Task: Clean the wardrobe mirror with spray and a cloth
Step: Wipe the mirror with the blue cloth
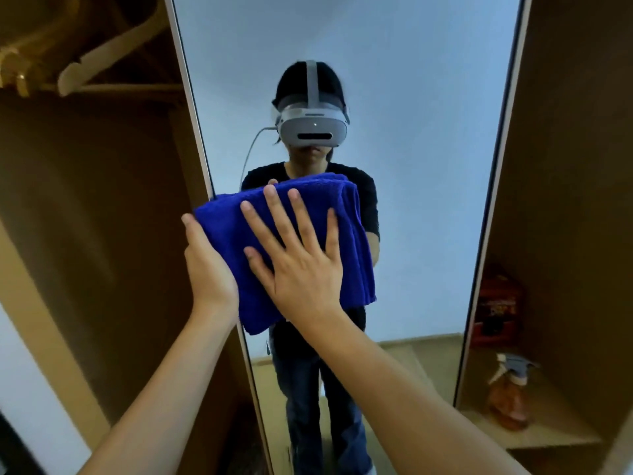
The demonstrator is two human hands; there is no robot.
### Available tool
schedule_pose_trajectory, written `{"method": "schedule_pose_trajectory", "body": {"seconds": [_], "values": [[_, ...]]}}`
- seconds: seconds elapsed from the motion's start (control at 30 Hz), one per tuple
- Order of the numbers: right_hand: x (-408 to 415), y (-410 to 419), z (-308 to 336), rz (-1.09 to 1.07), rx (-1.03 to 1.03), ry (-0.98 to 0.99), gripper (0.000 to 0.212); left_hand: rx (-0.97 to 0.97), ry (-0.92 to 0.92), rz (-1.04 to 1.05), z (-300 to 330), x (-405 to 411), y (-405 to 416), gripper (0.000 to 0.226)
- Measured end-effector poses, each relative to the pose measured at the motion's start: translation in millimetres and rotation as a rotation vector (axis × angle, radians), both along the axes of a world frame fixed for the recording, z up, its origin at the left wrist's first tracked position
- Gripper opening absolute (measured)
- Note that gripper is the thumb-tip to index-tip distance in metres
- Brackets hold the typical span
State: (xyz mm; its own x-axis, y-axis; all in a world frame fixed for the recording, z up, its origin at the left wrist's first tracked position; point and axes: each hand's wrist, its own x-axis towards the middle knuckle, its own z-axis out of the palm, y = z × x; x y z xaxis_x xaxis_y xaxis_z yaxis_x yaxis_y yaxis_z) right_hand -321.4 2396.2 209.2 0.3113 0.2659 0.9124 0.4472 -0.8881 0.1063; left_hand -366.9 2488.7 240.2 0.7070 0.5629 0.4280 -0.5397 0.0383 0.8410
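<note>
Blue cloth (236,234): folded, pressed flat against the wardrobe mirror (411,132) at its left edge, mid-height. Right hand (301,265): laid on the cloth, fingers straight and spread. Left hand (209,265): the cloth's left edge was gripped, thumb in front, fingers hidden behind. Spray bottle (510,395): stood upright on a shelf (555,430) right of the mirror, below a red box (496,303).

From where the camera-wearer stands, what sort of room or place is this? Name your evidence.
Probably a bedroom wardrobe: wooden hangers on a rail, a tall door mirror, and a side shelf holding a spray bottle.
</note>
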Motion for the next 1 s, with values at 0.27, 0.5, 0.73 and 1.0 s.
{"method": "schedule_pose_trajectory", "body": {"seconds": [0.27, 0.5, 0.73, 1.0], "values": [[10.3, -43.6, -20.2, -0.062, 0.022, -0.026, 0.056, 0.123, -0.034, 0.16, -14.4, 6.8, -6.6, 0.037], [21.9, -92.0, -21.9, -0.102, 0.082, -0.079, 0.056, 0.32, 0.039, 0.275, -30.9, 9.0, -6.8, 0.041], [31.7, -140.2, -19.5, -0.12, 0.086, -0.026, 0.057, 0.434, 0.078, 0.261, -62.7, 4.7, 2.5, 0.042], [36.7, -160.3, -55.2, -0.123, 0.163, -0.016, 0.059, 0.388, 0.14, 0.245, -104.2, 2.5, -2.7, 0.037]]}}
